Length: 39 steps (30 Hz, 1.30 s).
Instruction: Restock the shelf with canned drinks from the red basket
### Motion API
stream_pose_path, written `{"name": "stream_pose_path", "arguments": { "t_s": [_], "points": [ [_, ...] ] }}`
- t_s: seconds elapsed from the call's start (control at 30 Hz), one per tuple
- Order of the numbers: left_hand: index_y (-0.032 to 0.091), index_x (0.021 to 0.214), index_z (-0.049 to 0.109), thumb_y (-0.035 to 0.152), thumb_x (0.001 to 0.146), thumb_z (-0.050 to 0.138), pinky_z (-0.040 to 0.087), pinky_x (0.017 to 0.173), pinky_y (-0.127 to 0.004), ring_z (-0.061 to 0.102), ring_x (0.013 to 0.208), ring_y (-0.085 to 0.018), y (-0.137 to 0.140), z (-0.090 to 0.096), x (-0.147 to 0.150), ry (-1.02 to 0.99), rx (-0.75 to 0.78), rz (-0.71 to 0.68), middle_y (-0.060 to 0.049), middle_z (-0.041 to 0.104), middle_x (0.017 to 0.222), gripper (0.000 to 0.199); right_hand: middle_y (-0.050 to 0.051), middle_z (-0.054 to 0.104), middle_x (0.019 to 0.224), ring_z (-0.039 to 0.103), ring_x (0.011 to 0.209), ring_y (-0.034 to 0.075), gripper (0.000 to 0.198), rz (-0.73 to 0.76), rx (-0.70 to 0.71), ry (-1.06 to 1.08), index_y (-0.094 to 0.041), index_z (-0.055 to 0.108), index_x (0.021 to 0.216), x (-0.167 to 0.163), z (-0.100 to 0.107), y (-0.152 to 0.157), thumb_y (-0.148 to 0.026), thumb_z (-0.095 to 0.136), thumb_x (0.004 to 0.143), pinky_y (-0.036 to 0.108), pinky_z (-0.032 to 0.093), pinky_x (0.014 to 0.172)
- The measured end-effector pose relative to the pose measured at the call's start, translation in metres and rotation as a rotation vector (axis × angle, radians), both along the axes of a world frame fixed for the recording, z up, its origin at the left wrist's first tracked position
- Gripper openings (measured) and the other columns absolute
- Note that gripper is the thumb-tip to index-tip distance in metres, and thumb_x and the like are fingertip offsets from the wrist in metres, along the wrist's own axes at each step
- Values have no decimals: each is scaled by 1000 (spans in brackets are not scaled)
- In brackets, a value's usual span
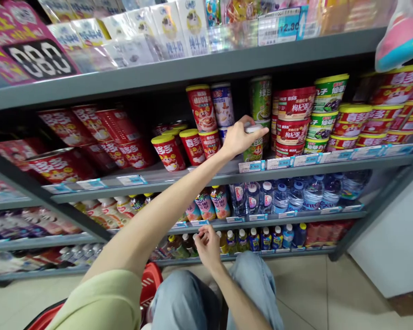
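My left hand (242,135) reaches across to the middle shelf, its fingers closed around the top of a green can (253,150) with a pale lid. That can stands upright at the shelf's front edge. Right behind it is a stack with another green can (261,97) on top. Red cans with yellow lids (168,152) stand to the left of this hand, and red porridge tubs (292,130) are stacked to its right. Lower down, my right hand (208,247) hangs in front of the bottle shelves, fingers curled in, with nothing visible in them.
Blue-white price tags (251,166) line the shelf edge. Milk cartons (170,30) fill the shelf above. Water bottles (281,199) and drink bottles (220,201) stand below. A red basket (151,279) sits on the floor by my knees (182,298). A bagged toy (400,41) hangs upper right.
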State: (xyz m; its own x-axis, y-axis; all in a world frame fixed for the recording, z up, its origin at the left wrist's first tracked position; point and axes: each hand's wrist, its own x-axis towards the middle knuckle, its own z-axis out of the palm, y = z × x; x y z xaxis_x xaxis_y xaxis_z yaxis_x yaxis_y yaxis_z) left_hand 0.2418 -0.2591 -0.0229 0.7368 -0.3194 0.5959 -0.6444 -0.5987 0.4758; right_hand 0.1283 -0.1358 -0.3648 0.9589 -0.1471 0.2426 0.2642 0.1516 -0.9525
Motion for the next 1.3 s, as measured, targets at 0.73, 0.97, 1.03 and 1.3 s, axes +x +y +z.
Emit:
{"name": "stream_pose_path", "arguments": {
  "t_s": [0.73, 0.97, 1.03, 1.3],
  "points": [
    [15, 147, 46, 24, 72, 85, 48, 111, -43, 64, 123, -30, -14, -27, 38, 155, -119, -189, -15, 69, 130, 85, -2, 65, 75, 57, 56, 13, 13, 112, -34, -4, -22, 61, 87, -11, 5, 23, -24, 59, 74, 24, 47, 57],
    [8, 150, 43, 21, 77, 82, 47, 113, -40, 61, 129, -30, -25, -25, 33, 156, -127, -232, -19, 64, 140, 84, -2, 63, 74, 56, 55, 13, 13, 137, -47, 9, -22, 61, 86, -9, 3, 27, -23, 59, 74, 23, 45, 55],
    [9, 150, 44, 21, 76, 82, 47, 113, -40, 61, 129, -30, -26, -26, 34, 155, -126, -231, -19, 64, 140, 84, -2, 64, 74, 56, 55, 13, 13, 143, -54, 9, -22, 61, 87, -9, 2, 27, -22, 59, 74, 23, 45, 54],
    [10, 151, 43, 22, 79, 80, 46, 114, -39, 62, 130, -30, -24, -30, 36, 143, -135, -273, -19, 63, 141, 82, 0, 68, 76, 61, 59, 15, 14, 154, -67, -9, -22, 62, 87, -11, 0, 29, -22, 60, 74, 24, 48, 57]
  ]
}}
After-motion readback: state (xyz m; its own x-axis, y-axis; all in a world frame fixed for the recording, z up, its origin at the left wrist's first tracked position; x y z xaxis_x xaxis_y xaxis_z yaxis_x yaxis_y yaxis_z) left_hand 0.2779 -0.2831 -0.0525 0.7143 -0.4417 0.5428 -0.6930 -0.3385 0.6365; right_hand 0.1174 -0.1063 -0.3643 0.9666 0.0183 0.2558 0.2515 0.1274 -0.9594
